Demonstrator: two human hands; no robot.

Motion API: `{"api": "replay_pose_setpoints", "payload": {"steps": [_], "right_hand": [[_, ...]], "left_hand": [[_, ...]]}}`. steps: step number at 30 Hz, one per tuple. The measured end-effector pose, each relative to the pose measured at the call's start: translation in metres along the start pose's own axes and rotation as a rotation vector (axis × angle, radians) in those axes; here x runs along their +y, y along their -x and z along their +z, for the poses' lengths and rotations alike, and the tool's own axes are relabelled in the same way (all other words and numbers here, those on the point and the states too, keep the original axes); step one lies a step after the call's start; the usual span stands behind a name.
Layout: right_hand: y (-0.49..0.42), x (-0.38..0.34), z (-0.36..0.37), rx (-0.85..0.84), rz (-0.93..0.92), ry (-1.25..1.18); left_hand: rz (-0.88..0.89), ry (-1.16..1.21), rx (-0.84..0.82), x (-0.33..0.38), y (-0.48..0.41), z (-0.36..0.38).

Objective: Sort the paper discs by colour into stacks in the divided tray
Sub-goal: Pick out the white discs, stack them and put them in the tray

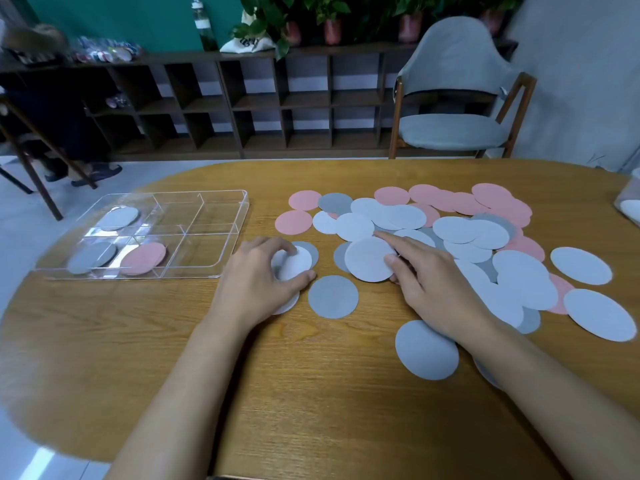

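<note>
**Both hands holding white discs beside the pile**

You are working at a wooden surface (311, 393), with a grey chair (453, 81) standing beyond its far edge. The loose pile of discs (485, 233) is crowding the right half, leaving bare wood near you. The divided tray (207, 202) is sitting at the left edge, holding white, grey and pink stacks. Your left hand (263, 275) is gripping white discs (294, 263). Your right hand (429, 282) is pinching one white disc (367, 259). A grey disc (333, 296) is lying between them.

One wide-angle view, worn on the head, looks forward and down over the table (311, 375) from close above. The left hand (256, 282) and right hand (436, 289) sit mid-frame, with the tray (138, 278) to the left and the discs (460, 230) to the right. The shelf (242, 98) and chair (453, 129) lie beyond.
</note>
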State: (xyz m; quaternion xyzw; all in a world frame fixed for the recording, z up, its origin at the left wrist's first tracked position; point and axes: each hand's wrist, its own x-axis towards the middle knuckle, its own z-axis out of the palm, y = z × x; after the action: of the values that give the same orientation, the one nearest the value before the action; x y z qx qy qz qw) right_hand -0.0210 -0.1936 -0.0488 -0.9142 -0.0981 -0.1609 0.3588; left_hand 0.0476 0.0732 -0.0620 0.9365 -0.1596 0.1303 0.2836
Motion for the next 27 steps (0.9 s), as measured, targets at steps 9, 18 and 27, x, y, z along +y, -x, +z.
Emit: {"api": "replay_pose_setpoints", "payload": {"steps": [9,18,27], "right_hand": [[0.002,0.004,-0.005,0.008,0.021,-0.021],[0.001,0.003,-0.003,0.033,0.072,-0.060],[-0.002,0.003,0.003,0.041,0.088,-0.087]], "left_hand": [[-0.013,0.188,-0.004,0.012,0.001,0.000],[0.264,0.119,0.109,0.024,0.004,-0.005],[0.077,0.525,0.101,0.037,0.005,0.000]]}}
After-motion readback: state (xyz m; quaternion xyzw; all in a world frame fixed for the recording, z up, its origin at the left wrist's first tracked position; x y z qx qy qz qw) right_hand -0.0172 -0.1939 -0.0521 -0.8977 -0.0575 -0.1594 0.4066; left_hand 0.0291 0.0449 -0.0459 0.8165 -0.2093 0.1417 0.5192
